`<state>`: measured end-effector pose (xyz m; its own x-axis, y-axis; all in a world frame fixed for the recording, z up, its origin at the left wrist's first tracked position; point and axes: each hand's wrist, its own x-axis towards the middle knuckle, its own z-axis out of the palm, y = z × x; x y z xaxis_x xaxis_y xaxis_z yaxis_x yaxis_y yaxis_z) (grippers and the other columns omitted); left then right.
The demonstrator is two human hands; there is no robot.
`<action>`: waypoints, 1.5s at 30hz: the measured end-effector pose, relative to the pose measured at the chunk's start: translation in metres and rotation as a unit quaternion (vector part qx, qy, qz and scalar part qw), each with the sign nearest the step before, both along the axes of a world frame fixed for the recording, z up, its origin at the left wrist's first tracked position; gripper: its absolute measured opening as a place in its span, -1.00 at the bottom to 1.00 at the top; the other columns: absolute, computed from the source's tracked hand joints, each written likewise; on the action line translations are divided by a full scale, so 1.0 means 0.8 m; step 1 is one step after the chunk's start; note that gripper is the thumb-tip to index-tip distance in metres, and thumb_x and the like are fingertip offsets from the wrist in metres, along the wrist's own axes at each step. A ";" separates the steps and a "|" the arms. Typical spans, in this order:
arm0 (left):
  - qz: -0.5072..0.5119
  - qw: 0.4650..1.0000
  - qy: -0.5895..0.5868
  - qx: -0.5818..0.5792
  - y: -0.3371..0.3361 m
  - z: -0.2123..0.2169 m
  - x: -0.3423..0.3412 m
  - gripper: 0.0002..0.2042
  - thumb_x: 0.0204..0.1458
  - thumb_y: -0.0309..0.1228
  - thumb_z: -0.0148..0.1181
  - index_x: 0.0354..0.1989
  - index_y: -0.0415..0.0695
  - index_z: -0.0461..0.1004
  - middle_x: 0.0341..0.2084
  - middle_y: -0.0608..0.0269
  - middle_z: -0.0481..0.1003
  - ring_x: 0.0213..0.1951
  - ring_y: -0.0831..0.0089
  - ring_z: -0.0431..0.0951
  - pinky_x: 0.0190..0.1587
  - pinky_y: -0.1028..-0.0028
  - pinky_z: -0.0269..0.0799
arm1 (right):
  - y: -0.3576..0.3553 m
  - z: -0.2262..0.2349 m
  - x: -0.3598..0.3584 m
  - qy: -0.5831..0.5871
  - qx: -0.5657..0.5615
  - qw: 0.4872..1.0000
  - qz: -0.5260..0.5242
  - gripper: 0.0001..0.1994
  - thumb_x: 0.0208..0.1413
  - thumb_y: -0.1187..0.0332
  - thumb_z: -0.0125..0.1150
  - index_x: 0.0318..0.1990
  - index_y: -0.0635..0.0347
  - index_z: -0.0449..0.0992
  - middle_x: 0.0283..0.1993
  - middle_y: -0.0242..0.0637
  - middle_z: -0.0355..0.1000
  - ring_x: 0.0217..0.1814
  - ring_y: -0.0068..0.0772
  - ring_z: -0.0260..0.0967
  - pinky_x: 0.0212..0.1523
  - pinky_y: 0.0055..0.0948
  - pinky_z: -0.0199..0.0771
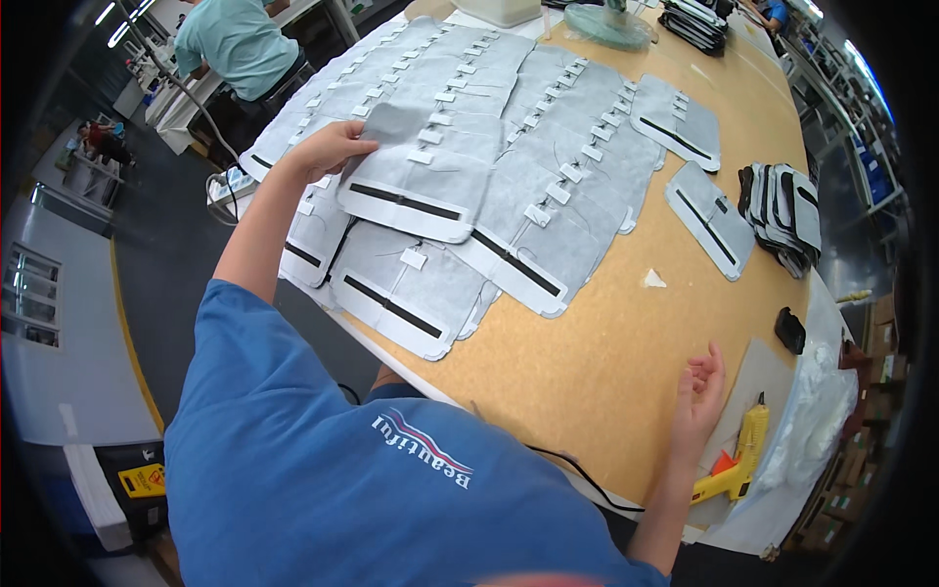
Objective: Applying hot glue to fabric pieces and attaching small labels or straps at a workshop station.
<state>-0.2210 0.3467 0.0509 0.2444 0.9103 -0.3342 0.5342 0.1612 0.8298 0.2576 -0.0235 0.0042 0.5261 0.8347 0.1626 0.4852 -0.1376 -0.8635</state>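
Observation:
My left hand (pixel 333 152) is closed on the upper left edge of a grey fabric panel (pixel 455 166), which it lifts above the others. This panel has a black strip (pixel 403 201) across its near white end and small white tags. Overlapping rows of similar grey panels (pixel 558 127) lie beneath and beyond it. One such panel (pixel 401 284) rests at the table's near edge. Over the right part of the table, my right hand (pixel 700 391) holds nothing, its fingers loosely bent and apart. A yellow glue gun (pixel 748 445) lies beside it, on a grey board.
To the right are a single panel (pixel 711 220), a stack of folded black-and-grey pieces (pixel 782 215) and a small black object (pixel 789 331). A white scrap (pixel 653 279) lies on the tan tabletop (pixel 587 391). Clear plastic (pixel 812 411) covers the right edge. Another person (pixel 235 49) sits far left.

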 end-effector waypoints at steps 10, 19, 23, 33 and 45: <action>0.044 0.954 0.267 0.126 0.016 0.002 -0.028 -0.66 0.13 -0.27 0.22 0.03 -0.17 0.51 -0.44 0.32 0.52 -0.45 0.60 0.42 -0.45 0.53 0.34 | 0.049 0.015 0.018 -0.222 -0.032 0.973 0.058 -0.60 0.10 0.41 0.24 0.12 0.19 0.42 -0.10 -0.12 0.46 -0.08 -0.18 0.42 -0.02 -0.31 0.43; -0.023 0.995 -0.017 0.098 -0.095 0.022 0.092 -0.80 0.25 -0.32 0.06 -0.13 -0.11 0.57 -0.63 0.59 0.25 -0.64 0.79 0.11 -0.62 0.68 -0.01 | 0.203 -0.036 0.118 -0.519 -0.051 0.853 -0.002 -0.76 0.10 0.39 0.19 -0.11 0.32 0.50 -0.14 -0.13 0.49 -0.07 -0.06 0.47 -0.04 -0.17 0.48; -0.118 0.988 -0.087 -0.050 -0.184 0.013 0.121 -0.85 0.22 -0.36 0.14 -0.18 -0.11 0.59 -0.54 0.56 0.41 -0.57 0.81 0.21 -0.56 0.70 0.08 | 0.236 -0.046 0.128 -0.557 -0.163 0.811 0.074 -0.89 0.05 0.48 0.12 -0.32 0.26 0.56 -0.30 -0.08 0.52 -0.25 0.02 0.53 -0.22 -0.13 0.54; -0.329 0.904 -0.224 -0.158 -0.284 -0.041 0.229 -0.73 0.27 -0.22 0.04 -0.18 -0.18 0.54 -0.50 0.36 0.45 -0.50 0.58 0.42 -0.45 0.52 0.39 | 0.260 -0.104 0.205 -0.604 -0.191 0.765 0.112 -0.85 0.15 0.49 -0.04 -0.37 0.25 0.49 -0.35 0.02 0.50 -0.26 0.08 0.50 -0.25 -0.05 0.49; -0.183 0.880 -0.318 -0.301 -0.319 -0.079 0.189 -0.73 0.31 -0.28 -0.04 -0.03 -0.17 0.50 -0.54 0.44 0.35 -0.57 0.69 0.31 -0.54 0.62 0.26 | 0.247 -0.052 0.161 -0.540 -0.102 0.835 0.006 -0.84 0.23 0.44 -0.04 -0.29 0.33 0.46 -0.27 0.06 0.49 -0.23 0.13 0.46 -0.24 -0.06 0.45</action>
